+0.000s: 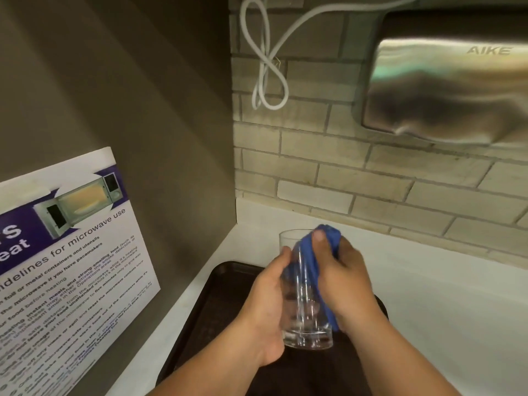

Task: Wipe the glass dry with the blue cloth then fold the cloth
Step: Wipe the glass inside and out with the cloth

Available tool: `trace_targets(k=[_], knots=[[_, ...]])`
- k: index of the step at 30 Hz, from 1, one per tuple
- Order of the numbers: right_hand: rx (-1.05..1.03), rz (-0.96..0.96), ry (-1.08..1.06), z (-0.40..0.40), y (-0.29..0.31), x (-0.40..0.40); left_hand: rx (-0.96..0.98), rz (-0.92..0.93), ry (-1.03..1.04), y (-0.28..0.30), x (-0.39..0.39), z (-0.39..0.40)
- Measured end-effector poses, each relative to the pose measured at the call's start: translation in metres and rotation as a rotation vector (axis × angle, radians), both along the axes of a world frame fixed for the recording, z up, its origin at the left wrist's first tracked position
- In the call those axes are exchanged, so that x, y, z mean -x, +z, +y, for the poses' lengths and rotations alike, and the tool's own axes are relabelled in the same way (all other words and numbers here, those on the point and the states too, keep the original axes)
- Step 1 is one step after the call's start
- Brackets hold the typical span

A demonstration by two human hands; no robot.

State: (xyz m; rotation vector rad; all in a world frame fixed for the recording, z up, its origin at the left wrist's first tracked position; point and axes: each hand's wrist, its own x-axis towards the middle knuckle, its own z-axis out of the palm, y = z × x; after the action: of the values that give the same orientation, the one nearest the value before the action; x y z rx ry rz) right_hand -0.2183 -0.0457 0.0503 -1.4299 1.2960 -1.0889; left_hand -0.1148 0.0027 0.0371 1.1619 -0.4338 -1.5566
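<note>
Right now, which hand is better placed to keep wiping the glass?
The right hand. It already has the blue cloth bunched against the side of the glass, thumb near the rim. The left hand wraps the other side, steadying the glass above the dark tray.

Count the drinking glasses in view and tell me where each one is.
1. The glass is held upright above the dark tray, left hand gripping its side, right hand pressing the blue cloth against it.

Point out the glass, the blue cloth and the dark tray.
glass (pixel 307 335), head view, thick clear base.
blue cloth (pixel 331 234), head view, bunched top above the rim.
dark tray (pixel 217 298), head view, bare left part.
</note>
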Motion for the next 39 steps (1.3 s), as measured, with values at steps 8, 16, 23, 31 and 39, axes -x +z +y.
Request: trace_targets(k=[8, 16, 23, 31, 39], knots=[[-0.148, -0.044, 0.315, 0.012, -0.007, 0.006, -0.035, 0.074, 0.110, 0.006, -0.021, -0.020], [0.058, 0.135, 0.121, 0.007, 0.000, -0.011, -0.001, 0.053, -0.004, -0.001, -0.012, -0.007], [-0.008, 0.076, 0.097, 0.004, -0.005, -0.009, 0.014, 0.075, 0.036, 0.001, -0.023, -0.013], [0.061, 0.143, 0.386, 0.026, -0.021, 0.006, -0.042, 0.110, 0.052, -0.005, -0.029, -0.011], [0.027, 0.154, 0.456, 0.026, -0.016, 0.012, -0.007, 0.027, 0.008, -0.002, -0.027, -0.012]])
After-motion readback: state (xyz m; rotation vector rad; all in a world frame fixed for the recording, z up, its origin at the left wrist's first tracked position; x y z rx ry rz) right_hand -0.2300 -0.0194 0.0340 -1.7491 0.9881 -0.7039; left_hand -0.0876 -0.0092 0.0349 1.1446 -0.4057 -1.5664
